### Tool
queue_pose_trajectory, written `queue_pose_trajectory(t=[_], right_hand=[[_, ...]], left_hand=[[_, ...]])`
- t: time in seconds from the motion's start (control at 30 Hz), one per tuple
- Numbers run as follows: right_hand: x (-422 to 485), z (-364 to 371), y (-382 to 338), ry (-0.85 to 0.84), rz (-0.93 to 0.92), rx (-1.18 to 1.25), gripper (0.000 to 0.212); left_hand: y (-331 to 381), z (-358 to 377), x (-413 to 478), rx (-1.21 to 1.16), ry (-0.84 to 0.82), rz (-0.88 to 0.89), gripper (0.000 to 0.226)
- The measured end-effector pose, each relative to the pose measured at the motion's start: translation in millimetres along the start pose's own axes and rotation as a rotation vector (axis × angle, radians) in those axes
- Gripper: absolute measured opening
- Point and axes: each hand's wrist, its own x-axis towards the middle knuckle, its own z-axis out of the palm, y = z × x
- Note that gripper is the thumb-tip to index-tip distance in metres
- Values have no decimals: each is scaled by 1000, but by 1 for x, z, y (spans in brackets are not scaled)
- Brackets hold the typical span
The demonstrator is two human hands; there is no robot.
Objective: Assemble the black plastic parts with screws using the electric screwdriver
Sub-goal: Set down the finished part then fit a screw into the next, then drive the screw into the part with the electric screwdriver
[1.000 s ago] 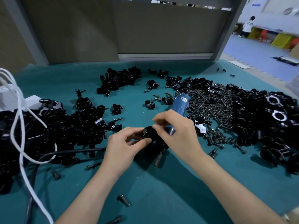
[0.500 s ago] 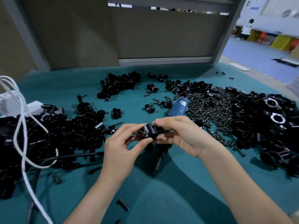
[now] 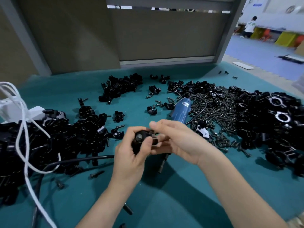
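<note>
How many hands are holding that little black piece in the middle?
2. The left hand grips the black piece from the left side, fingers curled round it. The right hand pinches its right end, thumb on top. Part of the piece is hidden behind the fingers.

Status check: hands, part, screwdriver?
Left hand and right hand both grip the black plastic part. Electric screwdriver lies unheld on the mat behind them. Parts pile left, screws right.
</note>
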Motion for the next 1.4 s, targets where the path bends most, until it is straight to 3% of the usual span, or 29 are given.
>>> queue_pose_trajectory(t=[0.1,0.23,0.33,0.4,0.57,0.7,0.77,0.87,0.93,1.0,1.03,1.17,1.4], right_hand=[[1,-11,-7,85,-3,-234,43],[7,-11,1,239,-6,-348,53],[16,-29,4,612,-112,-793,67],[20,-53,-5,786,-101,-902,65],[47,-69,-13,664,294,-1008,57],[63,-72,-12,708,287,-883,50],[61,-72,-13,677,258,-697,46],[59,-68,-25,565,96,-138,49],[59,-63,-37,388,-79,333,58],[61,-56,-48,168,-266,856,55],[64,-53,-51,95,-346,1002,51],[74,-46,-54,133,-453,974,28],[70,-54,-51,281,-453,936,20]], left_hand=[[1,11,-3,26,-61,25,14],[-3,19,-4,22,-83,-50,24],[-7,15,-4,19,-88,-74,24],[-7,10,-2,-22,-87,-108,24],[-13,7,-1,-132,-68,-210,22],[-15,6,4,-224,-17,-295,16],[-17,3,6,-249,1,-337,14],[-19,0,8,-212,4,-350,19],[-20,-2,8,-170,1,-353,23],[-21,-3,9,-100,-22,-356,22],[-20,-4,8,-41,-37,-344,19],[-22,-9,9,160,-28,-270,11],[-21,-14,12,327,-18,-189,23]])
